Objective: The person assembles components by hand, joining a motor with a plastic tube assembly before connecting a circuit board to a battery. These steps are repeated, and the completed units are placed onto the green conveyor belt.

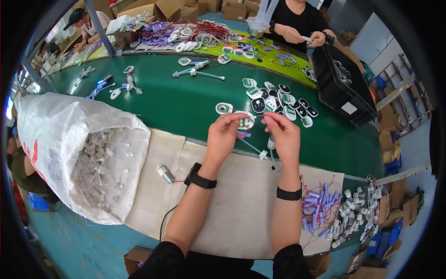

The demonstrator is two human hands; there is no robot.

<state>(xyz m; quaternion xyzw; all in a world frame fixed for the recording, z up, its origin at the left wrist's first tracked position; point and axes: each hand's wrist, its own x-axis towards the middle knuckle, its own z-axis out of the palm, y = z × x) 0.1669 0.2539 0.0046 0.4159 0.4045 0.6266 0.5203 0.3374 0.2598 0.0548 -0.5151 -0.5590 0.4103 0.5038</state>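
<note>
Over the near edge of the green belt, my two hands work close together. My left hand (224,136) has its fingers pinched on a thin wire, beside a white cover with a green circuit board (245,122). Its pinch partly hides the cover. A thin red wire (261,116) runs into the closed fingertips of my right hand (285,138). Below the hands are a purple battery cell (244,133), a small motor (271,142) partly hidden by the right hand, and a pale tube with a white fitting (263,154). Left of the cover lies another white round piece (224,108).
White and black covers (278,100) are heaped beyond my hands, near a black crate (344,88). A white sack of clear plastic parts (104,158) stands left. One motor (165,174) lies on the cardboard (232,200); purple cells (320,204) are right. A co-worker (299,28) works opposite.
</note>
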